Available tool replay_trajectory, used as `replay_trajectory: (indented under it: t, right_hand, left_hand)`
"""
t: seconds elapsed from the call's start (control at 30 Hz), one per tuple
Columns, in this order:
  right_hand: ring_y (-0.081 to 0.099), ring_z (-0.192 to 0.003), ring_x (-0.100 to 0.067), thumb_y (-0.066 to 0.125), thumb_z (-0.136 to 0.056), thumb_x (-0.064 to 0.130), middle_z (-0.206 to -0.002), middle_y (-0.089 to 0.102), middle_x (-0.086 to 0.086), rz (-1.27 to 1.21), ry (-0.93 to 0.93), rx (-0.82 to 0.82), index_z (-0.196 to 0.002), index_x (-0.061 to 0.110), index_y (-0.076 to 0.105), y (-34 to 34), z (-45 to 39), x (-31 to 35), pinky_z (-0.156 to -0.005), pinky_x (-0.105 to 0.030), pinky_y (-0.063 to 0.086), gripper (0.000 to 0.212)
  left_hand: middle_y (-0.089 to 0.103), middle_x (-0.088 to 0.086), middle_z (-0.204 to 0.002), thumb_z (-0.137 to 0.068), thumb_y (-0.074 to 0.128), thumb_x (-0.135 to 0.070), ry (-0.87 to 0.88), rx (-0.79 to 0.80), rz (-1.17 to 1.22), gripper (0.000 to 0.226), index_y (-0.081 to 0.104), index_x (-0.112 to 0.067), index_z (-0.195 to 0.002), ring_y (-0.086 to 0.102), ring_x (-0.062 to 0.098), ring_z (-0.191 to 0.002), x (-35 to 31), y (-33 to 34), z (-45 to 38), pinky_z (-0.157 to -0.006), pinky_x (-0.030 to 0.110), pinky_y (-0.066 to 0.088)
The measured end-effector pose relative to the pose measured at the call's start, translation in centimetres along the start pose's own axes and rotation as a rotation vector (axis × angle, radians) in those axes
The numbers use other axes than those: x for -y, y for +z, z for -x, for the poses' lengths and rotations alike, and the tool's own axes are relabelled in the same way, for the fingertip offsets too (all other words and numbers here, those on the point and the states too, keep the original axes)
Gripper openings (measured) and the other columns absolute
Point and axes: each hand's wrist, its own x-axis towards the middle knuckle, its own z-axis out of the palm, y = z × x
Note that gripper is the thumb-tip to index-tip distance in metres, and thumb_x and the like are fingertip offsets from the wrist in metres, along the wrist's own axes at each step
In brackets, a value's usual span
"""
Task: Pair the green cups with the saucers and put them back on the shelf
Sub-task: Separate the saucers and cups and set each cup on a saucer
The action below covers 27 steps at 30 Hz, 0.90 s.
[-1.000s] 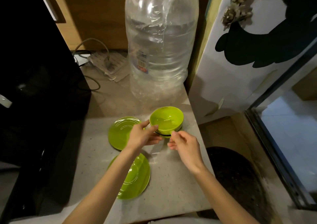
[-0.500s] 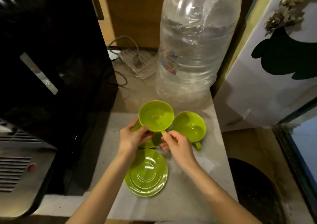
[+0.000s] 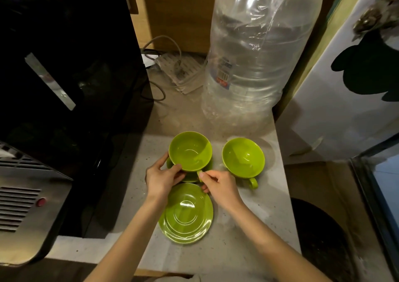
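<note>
A green cup [image 3: 190, 151] sits over a green saucer [image 3: 191, 177], most of which is hidden beneath it. My left hand [image 3: 162, 178] grips the cup's left side. My right hand [image 3: 218, 186] pinches the cup's handle at its near edge. A second green cup [image 3: 243, 157] stands alone on the counter to the right, its handle pointing toward me. A second green saucer [image 3: 186, 213] lies bare on the counter just in front of my hands.
A large clear plastic water bottle [image 3: 254, 50] stands behind the cups. A black appliance [image 3: 64, 65] fills the left side. A power strip with cables [image 3: 179, 70] lies at the back. The grey counter [image 3: 226, 249] ends at the right, beside a white wall panel [image 3: 336, 108].
The top cup was lifted off the stacked pair and carried left onto the far saucer, with both hands on it. The other cup stays at the right. The camera view shifted.
</note>
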Motion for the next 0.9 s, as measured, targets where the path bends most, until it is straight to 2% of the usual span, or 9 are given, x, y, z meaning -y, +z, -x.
replay_trajectory:
  t: [0.1,0.27,0.43,0.57,0.67,0.73,0.8,0.9]
  right_hand:
    - [0.053,-0.049,-0.004,0.057,-0.088,0.027,-0.060,0.062,-0.005,0.004,0.000,0.012,-0.080,-0.001,0.071,0.1,0.2,0.1,-0.054,-0.017,0.045,0.032]
    - [0.056,-0.048,0.004,0.058,-0.087,0.027,-0.062,0.062,-0.003,-0.008,0.010,0.016,-0.082,0.001,0.069,0.1,0.4,0.1,-0.059,-0.020,0.048,0.029]
    - [0.060,-0.058,-0.010,0.059,-0.086,0.027,-0.071,0.065,-0.005,-0.045,0.042,0.006,-0.091,0.006,0.065,0.1,0.5,0.2,-0.069,-0.032,0.054,0.022]
    - [0.061,-0.058,-0.009,0.059,-0.086,0.027,-0.068,0.062,0.003,-0.050,0.056,0.017,-0.089,0.012,0.059,-0.1,0.7,0.3,-0.068,-0.033,0.055,0.015]
    - [0.062,-0.058,-0.011,0.058,-0.087,0.027,-0.072,0.063,0.000,-0.086,0.074,-0.022,-0.089,0.013,0.056,-1.0,0.9,0.3,-0.066,-0.032,0.055,0.014]
    - [0.062,-0.058,-0.011,0.056,-0.089,0.023,-0.072,0.063,0.000,-0.100,0.070,-0.078,-0.091,0.013,0.057,-2.2,1.0,0.0,-0.066,-0.033,0.053,0.011]
    - [0.061,-0.058,-0.011,0.054,-0.090,0.019,-0.068,0.061,0.003,-0.130,0.070,-0.146,-0.094,0.011,0.059,-3.7,0.9,-0.2,-0.064,-0.031,0.050,0.010]
    - [0.059,-0.053,0.000,0.055,-0.089,0.018,-0.063,0.062,0.004,-0.152,0.068,-0.280,-0.083,0.017,0.061,-6.3,0.7,-0.8,-0.058,-0.022,0.047,0.009]
  left_hand:
    - [0.067,0.013,-0.101,-0.080,0.064,-0.003,-0.006,-0.004,-0.013,0.057,0.048,-0.020,-0.131,0.070,0.023,-0.076,0.3,-0.3,0.0,-0.061,0.023,0.058]
    - [0.067,0.004,-0.079,-0.080,0.064,-0.006,0.002,0.003,-0.060,0.050,0.050,-0.021,-0.126,0.070,0.020,-0.074,0.5,-0.6,-0.1,-0.062,0.024,0.059]
    - [0.071,0.012,-0.085,-0.081,0.064,-0.010,0.020,0.040,-0.163,0.049,0.047,-0.021,-0.126,0.071,0.021,-0.074,0.6,-1.0,-0.2,-0.065,0.029,0.060]
    - [0.071,0.015,-0.081,-0.083,0.062,-0.012,-0.013,0.114,-0.174,0.041,0.045,-0.022,-0.118,0.070,0.019,-0.060,0.2,-1.2,-0.1,-0.056,0.031,0.060]
    - [0.069,0.008,-0.062,-0.082,0.064,-0.020,0.132,-0.001,-0.337,0.038,0.051,-0.012,-0.116,0.065,0.017,-0.048,0.0,-1.2,0.3,-0.047,0.029,0.056]
    - [0.063,0.002,-0.046,-0.083,0.062,-0.022,0.275,-0.060,-0.387,0.026,0.056,-0.012,-0.106,0.059,0.012,-0.038,-0.7,-0.9,1.1,-0.042,0.026,0.051]
    - [0.061,0.003,-0.048,-0.085,0.059,-0.018,0.314,0.037,-0.318,0.016,0.057,-0.010,-0.098,0.057,0.008,-0.036,-2.0,0.4,2.4,-0.038,0.022,0.048]
    - [0.062,0.011,-0.066,-0.087,0.055,-0.013,0.151,0.351,-0.198,0.006,0.059,-0.008,-0.088,0.064,0.007,-0.045,-3.0,3.5,4.3,-0.041,0.019,0.050]
